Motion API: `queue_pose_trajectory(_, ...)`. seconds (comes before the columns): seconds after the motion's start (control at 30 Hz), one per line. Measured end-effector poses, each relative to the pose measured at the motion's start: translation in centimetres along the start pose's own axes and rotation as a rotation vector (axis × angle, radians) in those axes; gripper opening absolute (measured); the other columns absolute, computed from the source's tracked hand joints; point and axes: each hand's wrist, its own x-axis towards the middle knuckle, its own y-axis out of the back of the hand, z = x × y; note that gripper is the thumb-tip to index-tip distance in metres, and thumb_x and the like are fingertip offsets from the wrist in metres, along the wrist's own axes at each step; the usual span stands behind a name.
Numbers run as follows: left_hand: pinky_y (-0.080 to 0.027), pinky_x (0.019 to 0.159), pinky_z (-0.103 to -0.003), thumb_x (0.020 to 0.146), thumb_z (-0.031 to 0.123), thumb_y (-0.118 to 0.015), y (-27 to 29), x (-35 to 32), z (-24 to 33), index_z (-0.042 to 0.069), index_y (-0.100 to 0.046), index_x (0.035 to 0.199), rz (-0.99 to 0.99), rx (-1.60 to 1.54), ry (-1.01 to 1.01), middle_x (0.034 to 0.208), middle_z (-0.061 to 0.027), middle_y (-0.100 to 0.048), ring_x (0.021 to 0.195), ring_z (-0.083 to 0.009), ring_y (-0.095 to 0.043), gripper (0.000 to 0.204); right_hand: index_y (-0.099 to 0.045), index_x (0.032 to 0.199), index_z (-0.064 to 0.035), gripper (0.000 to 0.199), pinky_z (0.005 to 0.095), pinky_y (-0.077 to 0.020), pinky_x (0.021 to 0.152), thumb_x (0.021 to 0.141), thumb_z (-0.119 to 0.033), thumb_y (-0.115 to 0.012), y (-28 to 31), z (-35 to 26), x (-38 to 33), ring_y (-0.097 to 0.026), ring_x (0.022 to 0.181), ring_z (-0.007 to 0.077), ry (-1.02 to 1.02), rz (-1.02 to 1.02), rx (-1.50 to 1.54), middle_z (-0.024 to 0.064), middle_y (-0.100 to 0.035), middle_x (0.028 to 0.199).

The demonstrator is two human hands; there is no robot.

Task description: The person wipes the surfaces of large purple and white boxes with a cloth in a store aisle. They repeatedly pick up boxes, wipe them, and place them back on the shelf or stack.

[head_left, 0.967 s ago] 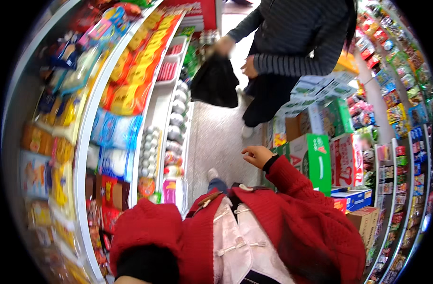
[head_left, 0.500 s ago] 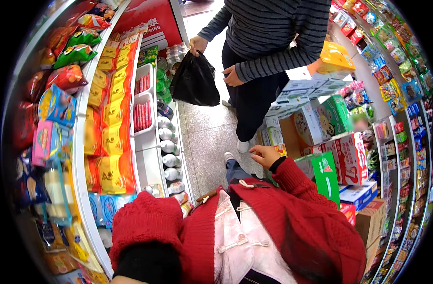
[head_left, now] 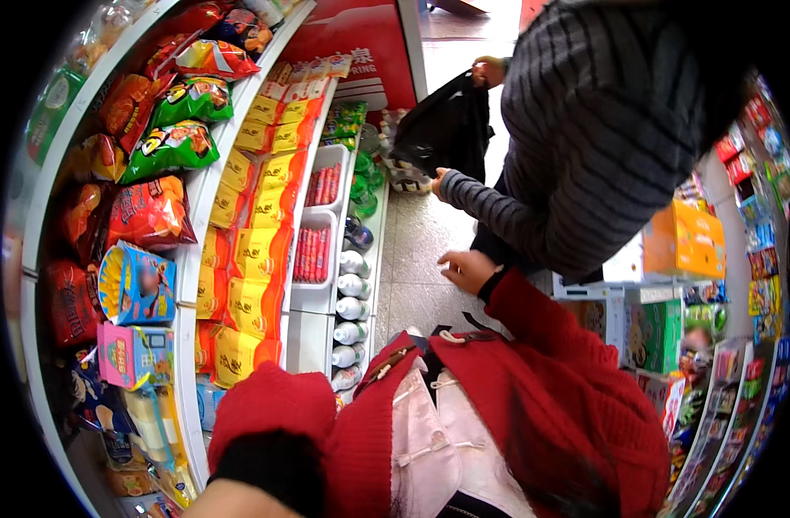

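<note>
My right hand point(head_left: 466, 269) is held out in front of my chest, palm down, fingers loosely apart, nothing in it. It comes out of a red knitted sleeve point(head_left: 541, 328) and hovers just below the arm of another person in a grey striped sweater point(head_left: 602, 129), who holds a black plastic bag point(head_left: 446, 129) open with both hands. My left arm is bent at the lower left, in a red sleeve with a black cuff point(head_left: 265, 466). Only a sliver of wrist shows at the bottom edge; the left hand itself is cut off.
A curved shelf unit on the left holds snack bags point(head_left: 175, 147), yellow packets point(head_left: 257, 250), boxed goods point(head_left: 136, 285) and a row of bottles point(head_left: 352, 302). Stacked cartons point(head_left: 662, 328) and packed shelves line the right. A narrow tiled aisle point(head_left: 412, 259) runs between them.
The person with the black bag now looms closer and larger in the view, and the shelves have slid by. My right hand stays held out in much the same place.
</note>
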Motion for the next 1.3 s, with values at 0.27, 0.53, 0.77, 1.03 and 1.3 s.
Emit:
queue_pose_trajectory(0.27,-0.037,0.051,-0.025,0.082,0.018,-0.059,-2.5,-20.4,-14.1,0.01,-0.052,0.071,0.084,0.013,0.399,0.072,-0.0016,-0.046,0.058,-0.0125,-0.043,0.015,-0.06,0.079,-0.0035,0.017,0.0323,-0.045,0.058,0.075,-0.019,-0.066,1.2,6.2,7.2,-0.057,0.063,0.0214,0.006,-0.036,0.049,0.01,-0.058,0.072)
queue_pose_trajectory(0.53,-0.028,0.041,-0.031,0.082,0.009,-0.062,-4.5,-38.1,-30.0,0.008,-0.036,0.057,-0.346,-0.124,1.114,0.052,-0.0063,-0.04,0.043,-0.0189,-0.037,0.035,-0.058,0.073,-0.0035,0.019,0.0361,-0.0449,0.056,0.076,-0.02,-0.066,8.7,7.9,23.8,-0.057,0.059,0.027,-0.109,0.021,0.04,0.0122,-0.058,0.064)
queue_pose_trajectory(0.77,-0.028,0.041,-0.035,0.091,0.028,-0.046,-7.1,-43.1,-40.2,0.005,-0.038,0.059,-0.542,-0.168,1.183,0.052,-0.0077,-0.038,0.042,-0.0243,-0.04,0.04,-0.056,0.078,-0.0009,0.019,0.0323,-0.0424,0.055,0.082,-0.019,-0.059,10.6,8.9,44.1,-0.052,0.058,0.0174,-0.016,0.031,0.416,0.0096,-0.054,0.063)
queue_pose_trajectory(1.03,-0.045,0.053,-0.028,0.086,0.008,-0.054,-6.0,-46.3,-44.2,-0.001,-0.059,0.096,-0.587,0.385,1.249,0.074,-0.0118,-0.062,0.054,-0.0186,-0.057,0.015,-0.058,0.103,-0.0052,0.028,0.0295,-0.0474,0.058,0.081,-0.022,-0.063,10.9,12.5,71.7,-0.056,0.063,0.014,-0.449,0.136,0.9,0.0033,-0.06,0.084)
queue_pose_trajectory(1.3,-0.042,0.052,-0.022,0.081,0.001,-0.059,-7.1,-47.7,-45.7,-0.001,-0.059,0.098,-0.556,0.656,1.626,0.067,-0.0061,-0.059,0.055,-0.0097,-0.053,0.017,-0.06,0.092,-0.0014,0.028,0.0304,-0.0493,0.054,0.077,-0.024,-0.066,10.5,12.4,84.8,-0.061,0.064,0.0186,-0.579,0.039,0.778,0.009,-0.064,0.08)
